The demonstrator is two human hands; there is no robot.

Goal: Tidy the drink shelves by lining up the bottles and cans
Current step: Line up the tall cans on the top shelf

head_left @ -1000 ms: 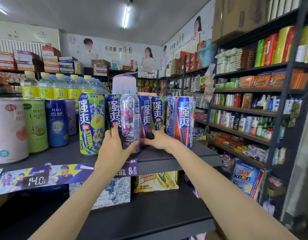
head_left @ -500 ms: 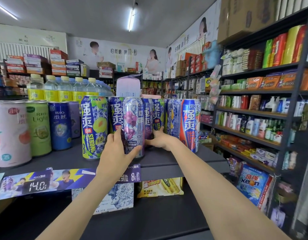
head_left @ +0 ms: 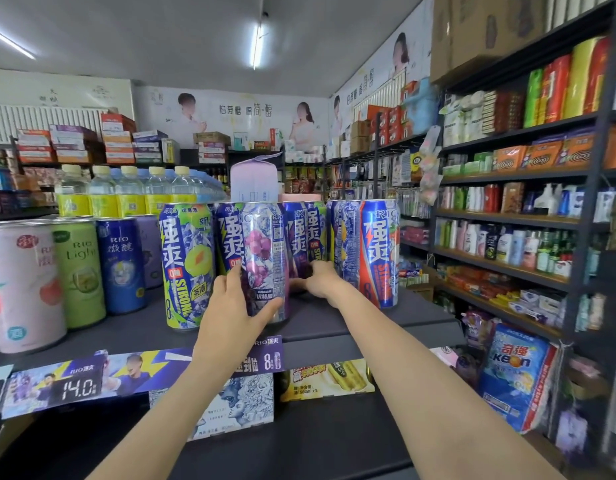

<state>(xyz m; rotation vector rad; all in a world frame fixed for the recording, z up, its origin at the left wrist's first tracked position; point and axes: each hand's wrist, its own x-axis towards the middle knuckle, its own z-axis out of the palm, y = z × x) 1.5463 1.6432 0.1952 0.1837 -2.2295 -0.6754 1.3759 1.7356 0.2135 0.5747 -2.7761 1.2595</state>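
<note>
**Purple can held at the front of the row**

Purple grape print faces us on the can [head_left: 265,261] we hold in our left hand [head_left: 235,308]; fingers sit on its left side and the thumb wraps across the base, a low grip that we judge lets us slide or turn it without tipping; it stands upright at the front of the shelf [head_left: 368,315], just right of the green can [head_left: 186,265] and touching or nearly touching it; our right hand [head_left: 318,280] reaches behind, between the purple can and the blue-and-red can [head_left: 379,254], fingers curled against the rear cans [head_left: 304,237]; whether they grip one or only press it we cannot tell; likely it steadies the back row while the front can is squared up; further left stand a pink can [head_left: 24,285], a pale green can [head_left: 79,271] and a blue can [head_left: 121,265], well apart from our hands.
</note>
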